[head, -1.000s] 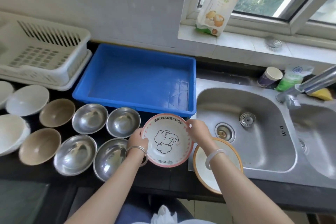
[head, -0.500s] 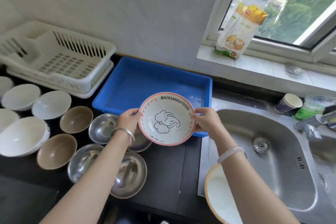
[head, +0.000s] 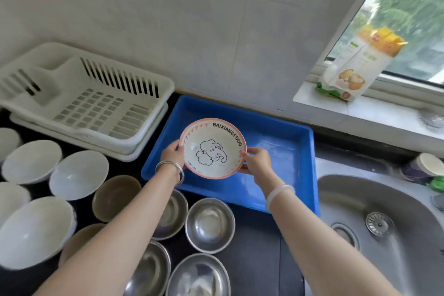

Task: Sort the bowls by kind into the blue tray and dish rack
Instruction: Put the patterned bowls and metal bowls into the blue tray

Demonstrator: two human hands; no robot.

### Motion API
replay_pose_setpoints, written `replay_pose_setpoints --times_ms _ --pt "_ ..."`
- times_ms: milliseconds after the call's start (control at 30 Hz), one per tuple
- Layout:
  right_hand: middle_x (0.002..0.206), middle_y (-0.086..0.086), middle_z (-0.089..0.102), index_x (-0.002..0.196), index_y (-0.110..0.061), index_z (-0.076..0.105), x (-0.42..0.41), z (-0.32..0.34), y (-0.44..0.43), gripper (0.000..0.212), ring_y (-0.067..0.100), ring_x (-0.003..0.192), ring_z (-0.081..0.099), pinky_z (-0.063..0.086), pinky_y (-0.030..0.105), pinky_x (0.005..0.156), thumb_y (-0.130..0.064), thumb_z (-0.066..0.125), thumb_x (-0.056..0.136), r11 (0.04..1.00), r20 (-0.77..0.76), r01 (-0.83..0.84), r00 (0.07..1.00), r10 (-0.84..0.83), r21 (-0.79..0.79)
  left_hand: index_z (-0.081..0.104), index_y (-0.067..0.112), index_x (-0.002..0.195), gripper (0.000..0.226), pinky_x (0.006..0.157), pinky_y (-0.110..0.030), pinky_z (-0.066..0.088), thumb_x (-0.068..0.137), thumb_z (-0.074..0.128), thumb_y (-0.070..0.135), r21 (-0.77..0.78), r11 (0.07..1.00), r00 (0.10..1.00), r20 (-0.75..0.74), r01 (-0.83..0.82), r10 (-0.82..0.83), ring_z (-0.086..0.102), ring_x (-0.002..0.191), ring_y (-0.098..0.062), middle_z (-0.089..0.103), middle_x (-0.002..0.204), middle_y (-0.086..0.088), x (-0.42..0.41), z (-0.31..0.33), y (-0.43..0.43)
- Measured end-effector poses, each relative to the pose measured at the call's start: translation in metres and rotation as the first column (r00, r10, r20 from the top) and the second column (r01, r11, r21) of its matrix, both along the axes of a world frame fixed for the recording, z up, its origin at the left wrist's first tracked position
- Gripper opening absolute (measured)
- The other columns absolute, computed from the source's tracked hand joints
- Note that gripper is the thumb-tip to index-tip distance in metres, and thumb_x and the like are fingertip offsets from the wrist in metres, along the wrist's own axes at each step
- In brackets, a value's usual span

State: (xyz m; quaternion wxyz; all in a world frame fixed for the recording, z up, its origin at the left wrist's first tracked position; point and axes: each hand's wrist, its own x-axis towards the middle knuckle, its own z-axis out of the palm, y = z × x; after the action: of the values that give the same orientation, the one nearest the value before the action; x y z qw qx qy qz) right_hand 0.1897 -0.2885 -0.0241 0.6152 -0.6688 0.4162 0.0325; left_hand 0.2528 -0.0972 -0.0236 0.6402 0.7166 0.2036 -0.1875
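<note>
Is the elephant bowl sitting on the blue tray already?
Cannot tell. In the head view the left hand and right hand hold the elephant bowl tilted over the blue tray, but its underside is hidden.

Two bare forearms, no sleeves in view: thin silver metal bangles (head: 171,168) circle the wrist just behind the left hand (head: 172,154); a translucent white bangle (head: 278,192) rings the wrist behind the right hand (head: 257,160).
</note>
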Motion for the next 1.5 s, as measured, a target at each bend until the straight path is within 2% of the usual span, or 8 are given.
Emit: replay_pose_setpoints --times_ms 167,333,533,700,833,1033,1233,1500 --pt "0.100 0.018 0.069 0.122 -0.004 0.058 0.016 -0.018 0.010 0.029 0.023 0.070 0.070 0.059 0.029 0.051 -0.008 0.056 0.093 0.999 -0.028 0.046 0.999 -0.046 0.027 0.062 0.019 0.112 0.033 0.095 -0.049 0.049 0.093 0.037 0.009 -0.011 1.000 0.998 -0.059 0.020 -0.020 0.059 0.094 -0.028 0.062 0.100 -0.006 0.022 -0.019 0.001" --pt "0.092 0.014 0.068 0.121 -0.004 0.057 0.021 -0.026 0.016 0.028 0.023 0.069 0.070 0.058 0.027 0.049 -0.007 0.055 0.094 0.996 -0.024 0.070 0.997 -0.068 0.063 0.062 0.026 0.096 0.029 0.094 -0.050 0.050 0.092 0.039 0.009 -0.026 0.999 0.996 -0.080 0.022 -0.024 0.061 0.094 -0.028 0.065 0.103 -0.008 0.035 -0.033 0.004" --pt "0.108 0.019 0.067 0.123 -0.007 0.055 0.024 -0.031 0.024 0.028 0.027 0.075 0.071 0.060 0.027 0.055 -0.010 0.054 0.095 0.990 0.001 0.087 0.996 -0.087 0.112 0.059 0.019 0.123 0.038 0.099 -0.048 0.047 0.093 0.038 0.007 -0.076 0.997 0.998 -0.054 -0.033 0.029 0.058 0.111 -0.031 0.063 0.120 -0.009 0.040 -0.046 0.010" --pt "0.095 0.007 0.070 0.120 -0.004 0.060 0.010 -0.028 0.025 0.026 0.022 0.074 0.070 0.059 0.022 0.060 -0.014 0.052 0.097 0.942 0.043 0.059 0.996 -0.078 0.331 0.058 0.021 0.113 0.032 0.057 -0.040 0.054 0.092 0.040 0.005 -0.219 0.972 0.973 -0.229 -0.089 0.037 0.060 0.085 -0.025 0.061 0.102 -0.009 0.036 -0.044 0.012" --pt "0.102 0.013 0.069 0.124 -0.001 0.058 0.002 -0.034 0.027 0.029 0.024 0.082 0.069 0.060 0.022 0.066 -0.012 0.051 0.098 0.877 0.085 0.096 0.985 -0.153 0.471 0.049 0.015 0.126 0.035 0.075 -0.051 0.051 0.094 0.038 0.004 -0.300 0.947 0.940 -0.342 -0.115 0.006 0.055 0.101 -0.033 0.056 0.112 -0.012 0.030 -0.046 0.014" --pt "0.108 0.016 0.068 0.126 0.000 0.054 0.024 -0.034 0.034 0.032 0.023 0.081 0.070 0.058 0.021 0.062 -0.011 0.052 0.097 0.863 0.102 0.143 0.971 -0.218 0.484 0.047 0.003 0.130 0.036 0.087 -0.041 0.048 0.095 0.045 0.009 -0.410 0.872 0.932 -0.340 -0.269 0.128 0.055 0.104 -0.029 0.056 0.118 -0.018 0.035 -0.048 0.012" --pt "0.105 0.015 0.068 0.127 -0.002 0.054 0.047 -0.038 0.039 0.032 0.023 0.079 0.070 0.059 0.022 0.061 -0.012 0.053 0.096 0.871 0.103 0.174 0.964 -0.247 0.459 0.050 0.013 0.128 0.033 0.076 -0.043 0.050 0.095 0.049 0.017 -0.490 0.821 0.931 -0.343 -0.293 0.127 0.057 0.100 -0.033 0.057 0.111 -0.009 0.041 -0.047 0.009" --pt "0.107 0.014 0.067 0.128 -0.002 0.052 0.059 -0.039 0.037 0.033 0.022 0.080 0.069 0.058 0.024 0.065 -0.012 0.051 0.097 0.877 0.089 0.196 0.962 -0.259 0.439 0.051 0.011 0.128 0.033 0.078 -0.042 0.050 0.095 0.047 0.017 -0.471 0.834 0.940 -0.305 -0.289 0.154 0.057 0.099 -0.032 0.057 0.112 -0.010 0.050 -0.046 0.002"
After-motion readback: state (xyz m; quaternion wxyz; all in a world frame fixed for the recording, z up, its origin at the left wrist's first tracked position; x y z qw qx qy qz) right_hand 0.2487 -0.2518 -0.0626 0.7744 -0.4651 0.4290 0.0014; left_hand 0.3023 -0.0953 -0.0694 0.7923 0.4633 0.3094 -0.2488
